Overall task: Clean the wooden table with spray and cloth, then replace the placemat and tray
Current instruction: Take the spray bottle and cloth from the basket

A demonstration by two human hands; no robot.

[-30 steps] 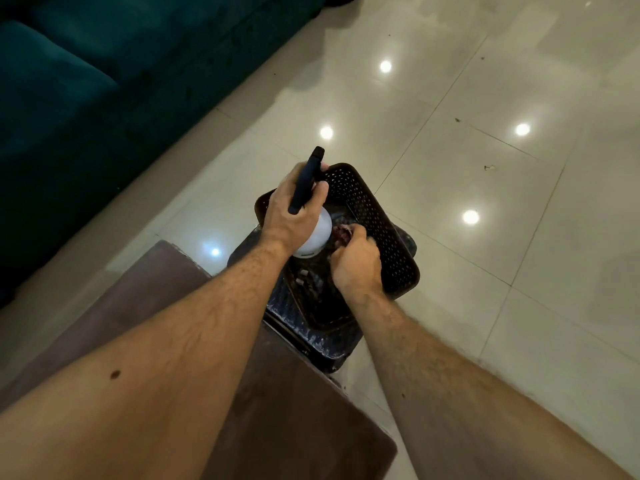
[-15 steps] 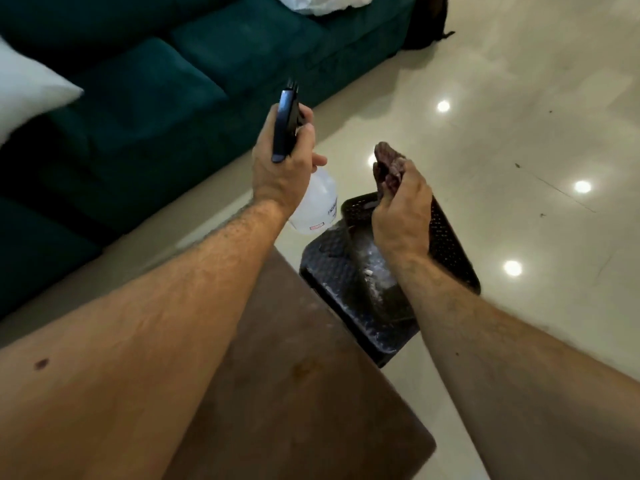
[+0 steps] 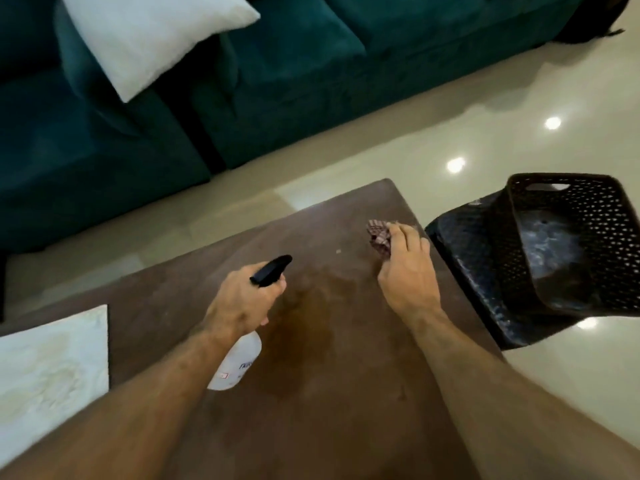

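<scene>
Above the wooden table [image 3: 329,393], the left hand [image 3: 239,306] grips a spray bottle [image 3: 239,362] by its neck, fingers curled round the black trigger head [image 3: 272,270], which points away from the person; the white body hangs tilted below the wrist. To its right, the right hand [image 3: 405,275] pinches a bunched, reddish checked cloth [image 3: 378,237] between fingertips and thumb, near the table's far right edge; whether the cloth touches the wood cannot be told through the blur. Between the two hands the brown tabletop carries a darker patch [image 3: 304,327]. On the table's left part lies a pale placemat [image 3: 45,372]. Off the right edge, on the glossy tiled floor [image 3: 450,98], a black perforated tray [image 3: 568,237] rests on a dark mat [image 3: 474,258], just beside the table. Beyond, a dark green sofa [image 3: 277,81] holds a white cushion [image 3: 152,32].
</scene>
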